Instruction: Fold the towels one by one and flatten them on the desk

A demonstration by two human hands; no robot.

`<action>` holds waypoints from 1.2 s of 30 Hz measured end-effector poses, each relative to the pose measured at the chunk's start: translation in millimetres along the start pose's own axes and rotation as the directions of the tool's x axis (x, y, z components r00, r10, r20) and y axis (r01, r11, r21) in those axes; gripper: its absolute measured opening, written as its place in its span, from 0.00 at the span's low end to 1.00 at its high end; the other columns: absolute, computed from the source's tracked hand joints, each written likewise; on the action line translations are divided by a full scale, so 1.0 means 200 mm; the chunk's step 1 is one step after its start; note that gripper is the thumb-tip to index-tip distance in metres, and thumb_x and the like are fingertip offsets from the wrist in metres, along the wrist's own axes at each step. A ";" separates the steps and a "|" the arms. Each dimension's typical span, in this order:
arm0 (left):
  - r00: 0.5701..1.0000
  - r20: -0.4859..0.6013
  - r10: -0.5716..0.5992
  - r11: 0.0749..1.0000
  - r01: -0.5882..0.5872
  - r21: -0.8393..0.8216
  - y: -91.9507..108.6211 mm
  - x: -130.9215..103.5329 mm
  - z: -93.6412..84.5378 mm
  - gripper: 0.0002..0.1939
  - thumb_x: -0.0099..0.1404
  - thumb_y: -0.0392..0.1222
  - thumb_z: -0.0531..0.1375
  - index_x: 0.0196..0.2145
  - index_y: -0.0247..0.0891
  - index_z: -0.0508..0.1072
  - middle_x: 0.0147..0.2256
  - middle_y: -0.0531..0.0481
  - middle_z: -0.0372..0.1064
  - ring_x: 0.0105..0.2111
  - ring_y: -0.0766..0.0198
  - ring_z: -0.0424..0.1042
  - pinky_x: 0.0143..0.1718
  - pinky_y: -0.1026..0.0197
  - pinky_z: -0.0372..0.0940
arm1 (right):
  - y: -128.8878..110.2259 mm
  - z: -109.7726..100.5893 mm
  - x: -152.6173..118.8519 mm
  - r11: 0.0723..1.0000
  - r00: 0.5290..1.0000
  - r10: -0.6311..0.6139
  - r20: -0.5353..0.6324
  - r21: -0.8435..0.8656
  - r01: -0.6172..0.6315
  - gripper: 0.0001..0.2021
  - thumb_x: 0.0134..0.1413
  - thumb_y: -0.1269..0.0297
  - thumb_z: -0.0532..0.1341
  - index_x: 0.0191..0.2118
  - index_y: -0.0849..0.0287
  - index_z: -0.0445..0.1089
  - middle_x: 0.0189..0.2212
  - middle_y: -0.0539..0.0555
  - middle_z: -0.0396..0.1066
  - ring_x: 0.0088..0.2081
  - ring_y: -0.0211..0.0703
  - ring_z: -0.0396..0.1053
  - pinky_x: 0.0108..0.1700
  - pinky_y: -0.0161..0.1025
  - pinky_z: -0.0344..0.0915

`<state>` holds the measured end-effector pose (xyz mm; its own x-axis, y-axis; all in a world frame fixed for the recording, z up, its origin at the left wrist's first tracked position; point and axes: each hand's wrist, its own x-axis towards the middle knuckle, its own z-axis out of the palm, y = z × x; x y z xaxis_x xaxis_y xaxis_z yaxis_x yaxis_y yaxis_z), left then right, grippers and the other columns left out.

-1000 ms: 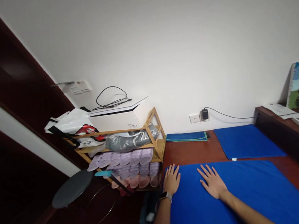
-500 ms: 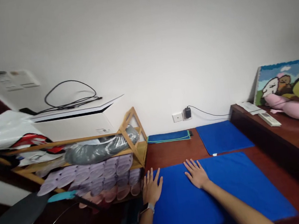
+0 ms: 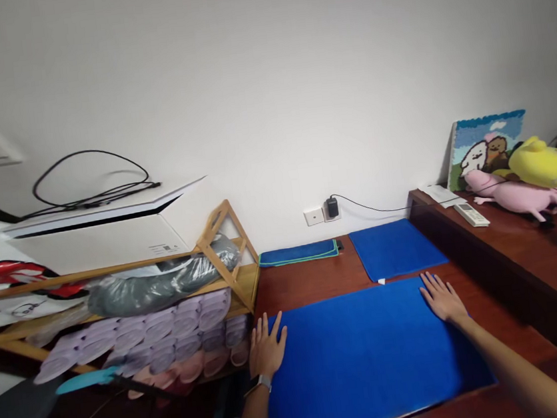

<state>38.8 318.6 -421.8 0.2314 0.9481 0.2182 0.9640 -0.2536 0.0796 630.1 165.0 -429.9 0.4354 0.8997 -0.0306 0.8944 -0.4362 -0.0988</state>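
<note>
The large rectangular blue fabric cloth [image 3: 365,353] lay seemingly fully spread on the reddish-brown wooden table [image 3: 311,279], little left to flatten, left hand [image 3: 268,350] and right hand [image 3: 444,299] splayed, gripping nothing, at its far corners.

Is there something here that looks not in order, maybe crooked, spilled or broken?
The large blue cloth looks smooth; I see no spill. Only the white box on the shelf seems odd: a dark gap shows under its lid.
</note>
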 end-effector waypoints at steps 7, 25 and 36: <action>0.988 0.155 0.006 0.999 -0.001 -0.032 -0.07 0.03 -0.05 0.30 0.78 0.56 0.45 0.73 0.51 0.58 0.74 0.44 0.51 0.73 0.48 0.51 0.70 0.41 0.52 | -0.03 -0.03 -0.02 0.999 1.000 0.014 0.027 0.031 -0.015 0.36 0.70 0.49 0.37 0.77 0.58 0.44 0.77 0.54 0.43 0.77 0.53 0.39 0.74 0.58 0.40; 0.998 0.001 0.058 0.994 -0.057 -0.093 -0.18 -0.04 0.01 0.29 0.78 0.52 0.44 0.71 0.43 0.61 0.73 0.43 0.55 0.72 0.52 0.55 0.71 0.44 0.54 | -1.82 -0.10 -0.40 0.694 0.729 -0.683 0.052 0.358 0.625 0.34 0.73 0.47 0.40 0.77 0.58 0.47 0.76 0.54 0.44 0.77 0.49 0.39 0.76 0.54 0.36; 0.999 -0.007 0.039 0.998 -0.039 -0.042 -0.17 -0.01 0.05 0.31 0.78 0.55 0.43 0.73 0.42 0.59 0.74 0.41 0.52 0.73 0.49 0.52 0.71 0.43 0.52 | -0.29 -0.07 -0.08 0.991 0.988 -0.134 0.078 0.030 0.132 0.36 0.71 0.45 0.37 0.77 0.56 0.44 0.77 0.51 0.43 0.77 0.47 0.37 0.76 0.51 0.37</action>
<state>6.6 326.8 -435.5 0.2680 0.9361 0.2278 0.9478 -0.2986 0.1121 572.0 175.8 -409.7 0.3023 0.9485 -0.0947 0.9406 -0.3130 -0.1316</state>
